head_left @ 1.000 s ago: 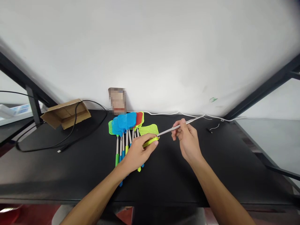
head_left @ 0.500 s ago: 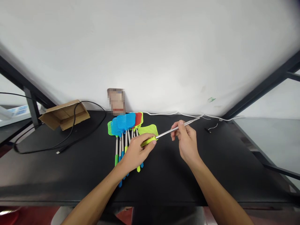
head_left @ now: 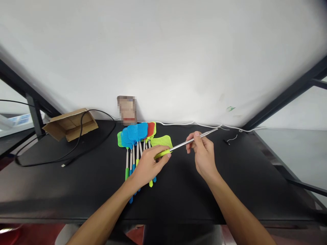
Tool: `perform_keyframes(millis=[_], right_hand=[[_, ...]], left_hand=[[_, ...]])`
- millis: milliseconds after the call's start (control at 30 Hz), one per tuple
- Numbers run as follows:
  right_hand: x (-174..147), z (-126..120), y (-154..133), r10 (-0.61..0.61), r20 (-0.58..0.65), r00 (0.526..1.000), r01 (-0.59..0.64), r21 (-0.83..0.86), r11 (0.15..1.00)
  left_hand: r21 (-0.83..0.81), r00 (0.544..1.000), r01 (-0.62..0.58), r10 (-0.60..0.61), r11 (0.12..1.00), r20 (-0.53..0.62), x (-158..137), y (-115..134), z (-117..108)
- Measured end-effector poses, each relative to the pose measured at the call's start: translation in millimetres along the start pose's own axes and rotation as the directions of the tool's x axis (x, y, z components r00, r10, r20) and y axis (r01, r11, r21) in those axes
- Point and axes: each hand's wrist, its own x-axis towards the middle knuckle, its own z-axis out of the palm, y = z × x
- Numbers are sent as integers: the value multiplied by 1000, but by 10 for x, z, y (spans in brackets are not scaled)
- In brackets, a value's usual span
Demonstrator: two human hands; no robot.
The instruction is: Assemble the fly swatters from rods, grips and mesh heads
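Observation:
My left hand (head_left: 149,165) is closed around the lime-green grip of a fly swatter handle (head_left: 181,145). Its silver rod slants up to the right, and no mesh head shows at the far tip. The fingers of my right hand (head_left: 205,154) pinch that rod near its outer end. Just behind my left hand lies a lime-green mesh swatter head (head_left: 163,140); whether it joins a rod is hidden. To the left, several fly swatters (head_left: 138,132) lie overlapped in a bunch, with blue, green and red heads toward the wall and their grips toward me. My left hand covers part of them.
On the black table (head_left: 189,194), an open cardboard box (head_left: 74,126) stands at the left with a black cable (head_left: 81,131) across it. A blurred packet (head_left: 127,110) leans on the wall. A white cord (head_left: 176,124) runs along the back; a small black connector (head_left: 226,142) lies at the right.

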Motion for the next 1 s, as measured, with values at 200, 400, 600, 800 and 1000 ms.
perform_keyframes(millis=[200,400,600,800,1000], right_hand=[[-9,-1,-16,5,-8,1000,-5,7,1000],[-21,12,-39,11,-12,1000,-11,-19,1000],[-24,5,-27,24,36,999,-22,-47,999],[-27,14,-47,34,127,991,-33,-13,999],[-34,-4,-91,60,205,977,-83,104,991]], left_hand=[[-3,1000,-15,15,1000,-28,-11,27,-5],[-2,998,-45,45,999,-40,-14,16,4],[16,997,-59,60,998,-51,-13,20,13],[46,997,-45,48,998,-67,-11,31,21],[17,997,-43,44,999,-70,-21,23,-14]])
